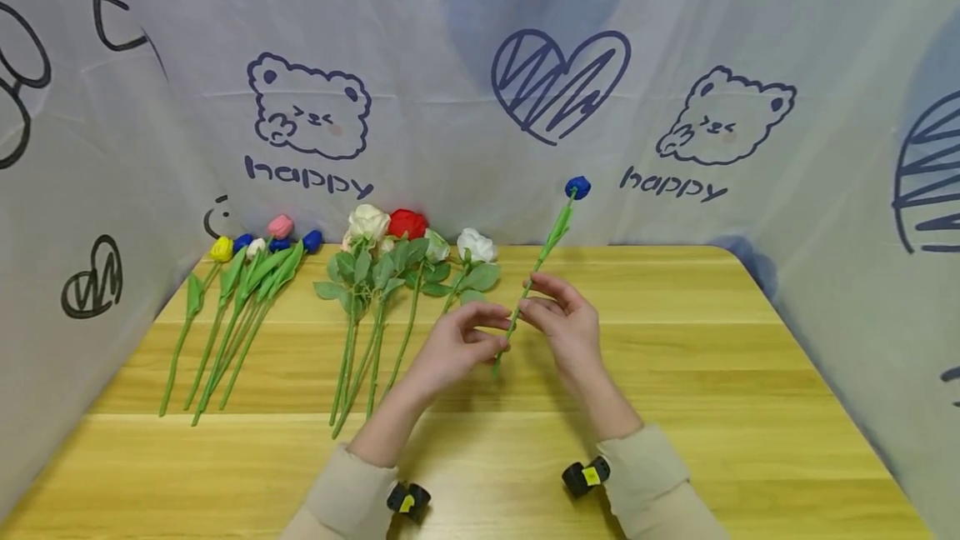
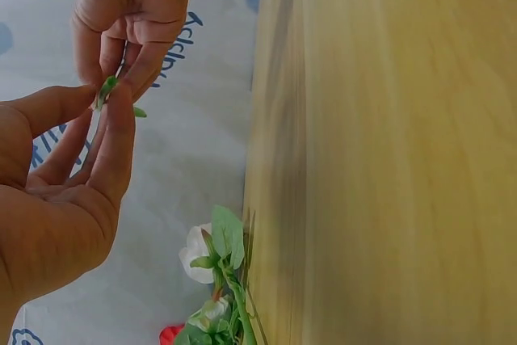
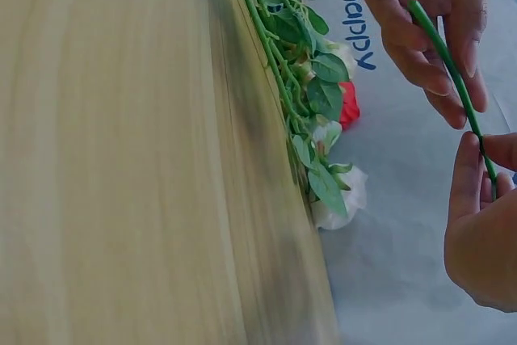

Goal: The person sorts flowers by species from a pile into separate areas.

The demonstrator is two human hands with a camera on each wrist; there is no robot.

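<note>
A single blue tulip [image 1: 577, 187] on a long green stem is held up over the table, tilted with its bloom toward the back wall. My right hand [image 1: 566, 327] pinches the middle of the stem between thumb and fingers, below the leaf. Lower down, near the stem's cut end, the thumb and fingertips of my left hand [image 1: 453, 348] close around it. In the right wrist view the bare green stem [image 3: 452, 70] runs from one hand to the other. The bloom is hidden in both wrist views.
To the left on the wooden table [image 1: 675, 373] lie several tulips [image 1: 247, 290] in yellow, blue, white and pink. Between them and my hands are white and red roses [image 1: 406, 224] with leafy stems. A printed cloth wall [image 1: 435, 132] stands behind the table.
</note>
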